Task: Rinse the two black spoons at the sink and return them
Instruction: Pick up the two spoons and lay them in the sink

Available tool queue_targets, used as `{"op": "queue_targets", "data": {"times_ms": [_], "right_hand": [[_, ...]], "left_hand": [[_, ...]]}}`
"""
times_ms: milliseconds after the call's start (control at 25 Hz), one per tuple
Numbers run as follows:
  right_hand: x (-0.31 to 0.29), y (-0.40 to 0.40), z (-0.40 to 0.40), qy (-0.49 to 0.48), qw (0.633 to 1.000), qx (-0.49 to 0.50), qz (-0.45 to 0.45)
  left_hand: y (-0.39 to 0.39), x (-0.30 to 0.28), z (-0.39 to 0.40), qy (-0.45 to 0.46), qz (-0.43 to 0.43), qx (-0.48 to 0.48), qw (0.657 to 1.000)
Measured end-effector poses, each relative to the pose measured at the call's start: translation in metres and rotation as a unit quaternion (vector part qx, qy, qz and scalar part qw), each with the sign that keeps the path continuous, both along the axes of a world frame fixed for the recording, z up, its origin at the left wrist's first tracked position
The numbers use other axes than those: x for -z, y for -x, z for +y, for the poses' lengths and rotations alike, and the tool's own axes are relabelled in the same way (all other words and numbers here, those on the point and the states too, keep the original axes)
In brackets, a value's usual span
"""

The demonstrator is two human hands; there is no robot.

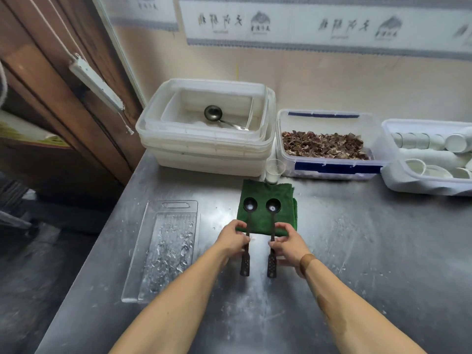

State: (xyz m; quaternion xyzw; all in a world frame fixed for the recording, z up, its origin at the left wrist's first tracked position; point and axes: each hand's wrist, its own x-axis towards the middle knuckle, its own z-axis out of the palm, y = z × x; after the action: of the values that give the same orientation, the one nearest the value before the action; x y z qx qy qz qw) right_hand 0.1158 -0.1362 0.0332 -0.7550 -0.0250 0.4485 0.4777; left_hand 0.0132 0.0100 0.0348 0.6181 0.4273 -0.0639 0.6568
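Steel table (357, 251) w/ green cloth (265, 192), clear board (163, 251), tubs (204, 149).

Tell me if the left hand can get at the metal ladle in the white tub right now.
Probably not yet. The left hand is closed on a black spoon, so it isn't free. The path itself looks clear: the ladle lies uncovered in the open stacked tubs beyond the green cloth.

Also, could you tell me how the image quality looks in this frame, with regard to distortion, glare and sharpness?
Head view: wide-angle bending curves the wall band and bins outward; soft glare sheens the steel table; both black spoons and hands read fairly sharp, while the wall print is blurred.
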Motion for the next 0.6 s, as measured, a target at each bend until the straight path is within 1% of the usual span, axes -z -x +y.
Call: {"op": "queue_targets", "data": {"times_ms": [120,320,600], "right_hand": [[-0.020,0.010,-0.005,-0.042,0.998,-0.044,0.014],[-0.045,0.026,-0.012,-0.092,0.990,-0.104,0.023],[-0.069,0.063,0.000,-0.130,0.972,-0.187,0.057]], "left_hand": [[0.023,-0.017,-0.007,0.015,-0.020,-0.045,0.999],[0.061,-0.039,-0.020,-0.002,-0.043,-0.120,0.992],[0.123,-0.065,-0.039,-0.024,-0.089,-0.243,0.966]]}}
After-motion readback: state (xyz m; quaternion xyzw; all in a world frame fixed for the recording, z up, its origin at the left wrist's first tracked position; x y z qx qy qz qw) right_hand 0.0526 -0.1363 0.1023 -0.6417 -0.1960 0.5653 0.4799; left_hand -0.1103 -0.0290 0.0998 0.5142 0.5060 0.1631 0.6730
